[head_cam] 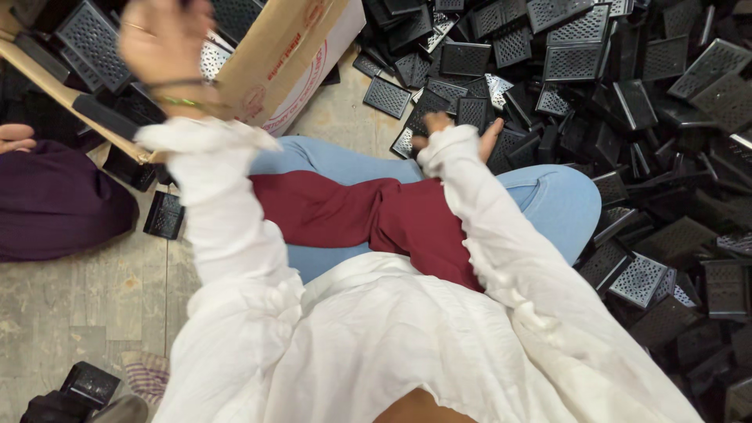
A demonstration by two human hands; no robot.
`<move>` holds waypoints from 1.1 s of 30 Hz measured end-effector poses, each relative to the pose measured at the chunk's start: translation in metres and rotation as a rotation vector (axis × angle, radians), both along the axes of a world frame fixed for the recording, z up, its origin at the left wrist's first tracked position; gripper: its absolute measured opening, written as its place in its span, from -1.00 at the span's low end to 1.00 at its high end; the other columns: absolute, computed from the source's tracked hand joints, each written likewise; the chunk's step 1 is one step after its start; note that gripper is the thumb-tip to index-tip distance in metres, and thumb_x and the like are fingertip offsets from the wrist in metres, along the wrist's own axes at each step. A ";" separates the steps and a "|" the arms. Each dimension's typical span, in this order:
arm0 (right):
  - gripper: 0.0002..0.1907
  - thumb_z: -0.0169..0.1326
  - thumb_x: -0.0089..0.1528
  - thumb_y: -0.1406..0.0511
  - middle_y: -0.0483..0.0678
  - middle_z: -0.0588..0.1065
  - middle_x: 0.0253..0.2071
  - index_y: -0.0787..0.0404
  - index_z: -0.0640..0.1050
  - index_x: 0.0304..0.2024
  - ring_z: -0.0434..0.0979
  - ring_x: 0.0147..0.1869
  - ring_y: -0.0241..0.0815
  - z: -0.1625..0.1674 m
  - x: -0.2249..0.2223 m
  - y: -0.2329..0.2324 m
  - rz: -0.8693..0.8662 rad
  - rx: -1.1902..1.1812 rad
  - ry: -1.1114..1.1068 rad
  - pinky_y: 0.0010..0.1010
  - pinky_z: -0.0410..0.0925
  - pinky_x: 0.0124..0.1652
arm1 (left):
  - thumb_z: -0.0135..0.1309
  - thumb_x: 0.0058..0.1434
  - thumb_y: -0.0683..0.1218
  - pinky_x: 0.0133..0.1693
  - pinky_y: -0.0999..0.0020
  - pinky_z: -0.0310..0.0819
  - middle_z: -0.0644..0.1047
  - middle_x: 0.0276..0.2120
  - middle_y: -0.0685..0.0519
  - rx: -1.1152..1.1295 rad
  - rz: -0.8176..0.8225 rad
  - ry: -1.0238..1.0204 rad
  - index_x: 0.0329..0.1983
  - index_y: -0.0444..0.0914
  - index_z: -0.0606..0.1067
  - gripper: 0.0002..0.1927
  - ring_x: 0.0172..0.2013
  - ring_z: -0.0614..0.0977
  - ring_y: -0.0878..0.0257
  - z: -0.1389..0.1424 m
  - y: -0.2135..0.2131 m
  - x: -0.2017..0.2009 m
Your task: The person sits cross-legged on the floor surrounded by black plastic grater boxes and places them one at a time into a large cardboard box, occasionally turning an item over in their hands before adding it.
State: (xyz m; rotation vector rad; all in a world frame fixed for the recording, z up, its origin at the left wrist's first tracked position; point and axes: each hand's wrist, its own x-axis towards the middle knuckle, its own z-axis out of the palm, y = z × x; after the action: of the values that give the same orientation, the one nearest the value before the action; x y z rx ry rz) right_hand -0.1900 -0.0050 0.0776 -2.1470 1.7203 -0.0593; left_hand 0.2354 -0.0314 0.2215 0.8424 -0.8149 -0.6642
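Observation:
My left hand (162, 43) is raised at the top left, blurred, over the open cardboard box (282, 55). It wears a ring and thin bangles, and what it holds cannot be made out. My right hand (486, 141) reaches past my knee to the near edge of a big heap of black perforated plastic pieces (580, 63). The white sleeve covers most of that hand, and only the fingertips show, among the pieces. Black perforated pieces also lie inside the box (90, 35).
I sit on a pale floor (78, 290) in blue jeans with a maroon cloth (376, 215) across my lap. Another person's hand (16, 137) and dark purple garment (55, 200) are at the left. One loose black piece (164, 215) lies by my left arm.

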 end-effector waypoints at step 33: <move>-0.51 0.33 0.25 0.08 0.19 0.60 0.02 0.18 0.61 0.14 0.58 0.13 0.14 0.125 -0.244 -0.217 -0.488 -0.649 -0.299 -0.17 0.39 0.12 | 0.53 -0.26 0.19 0.12 -0.05 0.31 0.34 0.20 -0.19 0.100 -0.482 -1.384 0.35 -0.21 0.23 0.14 0.13 0.42 -0.19 -0.102 -0.225 -0.390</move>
State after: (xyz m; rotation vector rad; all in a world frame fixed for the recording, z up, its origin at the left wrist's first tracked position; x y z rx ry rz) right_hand -0.4335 -0.2220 0.2028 -1.8872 2.1822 -1.1447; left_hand -0.1542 -0.2566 0.1190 1.1838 -2.2944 -0.4641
